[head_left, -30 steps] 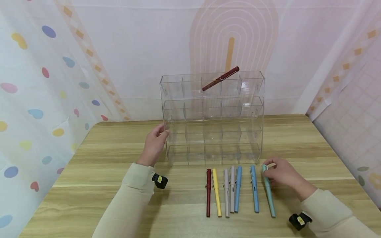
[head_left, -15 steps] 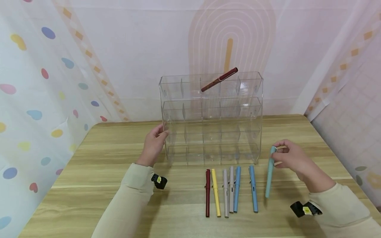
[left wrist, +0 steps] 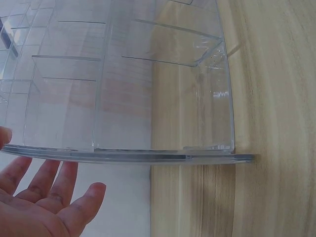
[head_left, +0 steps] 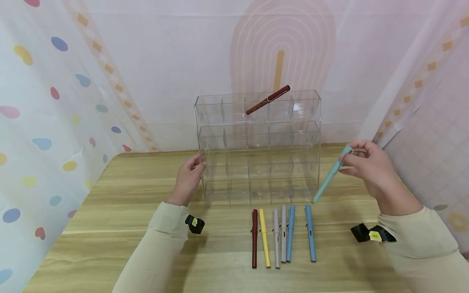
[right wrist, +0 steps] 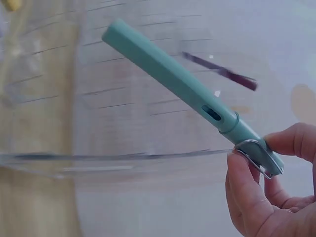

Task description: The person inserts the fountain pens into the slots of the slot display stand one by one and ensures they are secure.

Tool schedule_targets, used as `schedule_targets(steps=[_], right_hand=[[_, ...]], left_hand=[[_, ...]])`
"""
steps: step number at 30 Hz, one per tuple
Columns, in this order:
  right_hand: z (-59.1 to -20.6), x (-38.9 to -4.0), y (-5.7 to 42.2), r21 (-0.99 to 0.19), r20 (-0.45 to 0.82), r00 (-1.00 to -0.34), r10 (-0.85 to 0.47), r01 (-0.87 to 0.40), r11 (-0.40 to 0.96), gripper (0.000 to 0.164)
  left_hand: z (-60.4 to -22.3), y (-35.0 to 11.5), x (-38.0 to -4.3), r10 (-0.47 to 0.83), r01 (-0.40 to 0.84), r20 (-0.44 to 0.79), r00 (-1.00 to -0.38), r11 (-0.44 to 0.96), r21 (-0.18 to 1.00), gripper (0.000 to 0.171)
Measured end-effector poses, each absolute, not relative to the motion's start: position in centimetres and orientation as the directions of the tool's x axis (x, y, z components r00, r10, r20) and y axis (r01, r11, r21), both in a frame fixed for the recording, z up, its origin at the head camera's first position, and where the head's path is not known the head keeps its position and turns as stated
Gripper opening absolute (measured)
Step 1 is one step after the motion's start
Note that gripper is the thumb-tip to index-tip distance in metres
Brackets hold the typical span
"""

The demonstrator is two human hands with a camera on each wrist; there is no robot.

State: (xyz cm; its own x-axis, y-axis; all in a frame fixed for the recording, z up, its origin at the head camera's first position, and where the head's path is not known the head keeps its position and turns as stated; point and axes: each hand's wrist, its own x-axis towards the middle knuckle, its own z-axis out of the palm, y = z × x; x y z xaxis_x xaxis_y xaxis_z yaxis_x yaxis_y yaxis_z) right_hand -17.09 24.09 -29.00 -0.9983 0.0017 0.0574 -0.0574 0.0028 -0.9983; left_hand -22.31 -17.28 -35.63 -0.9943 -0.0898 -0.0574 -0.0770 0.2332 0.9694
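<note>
My right hand (head_left: pixel 377 171) pinches a mint-green pen (head_left: pixel 331 175) by its clip end, off the table, right of a clear acrylic rack (head_left: pixel 258 150). The pen slants, its free end low and toward the rack's lower right corner. In the right wrist view, thumb and fingers close around the clip of the pen (right wrist: pixel 168 74). My left hand (head_left: pixel 188 179) holds the rack's left side edge; in the left wrist view its fingers (left wrist: pixel 52 190) lie along the outside of the side panel, the thumb tip over the edge. A maroon pen (head_left: pixel 268 100) lies slanted at the rack's top tier.
In front of the rack lies a row of pens: maroon (head_left: pixel 254 240), yellow (head_left: pixel 264 240), two grey ones, a blue pen (head_left: pixel 290 234) and another blue pen (head_left: pixel 310 234) a little apart. The wooden table (head_left: pixel 121 203) meets a patterned cloth (head_left: pixel 165 61) behind.
My right hand has lifted the mint-green pen off the table from the row's right end and moved it up and away, tilting it. The left hand stays on the rack.
</note>
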Motion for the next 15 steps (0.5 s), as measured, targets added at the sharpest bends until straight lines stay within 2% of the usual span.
schedule_targets(steps=[8,15], right_hand=[[-25.7,-18.3,23.3,-0.966,0.104,-0.990,0.092,-0.122,-0.228,0.027],[-23.4,-19.3,22.9,-0.927,0.133,-0.979,0.154,-0.178,-0.331,0.026]], left_hand=[[-35.6,-17.5,-22.3,-0.095,-0.080,-0.059,-0.994,0.229,0.970,0.048],[-35.6,-17.7,-22.5,-0.099,-0.081,-0.059,-0.993,0.232,0.969,0.047]])
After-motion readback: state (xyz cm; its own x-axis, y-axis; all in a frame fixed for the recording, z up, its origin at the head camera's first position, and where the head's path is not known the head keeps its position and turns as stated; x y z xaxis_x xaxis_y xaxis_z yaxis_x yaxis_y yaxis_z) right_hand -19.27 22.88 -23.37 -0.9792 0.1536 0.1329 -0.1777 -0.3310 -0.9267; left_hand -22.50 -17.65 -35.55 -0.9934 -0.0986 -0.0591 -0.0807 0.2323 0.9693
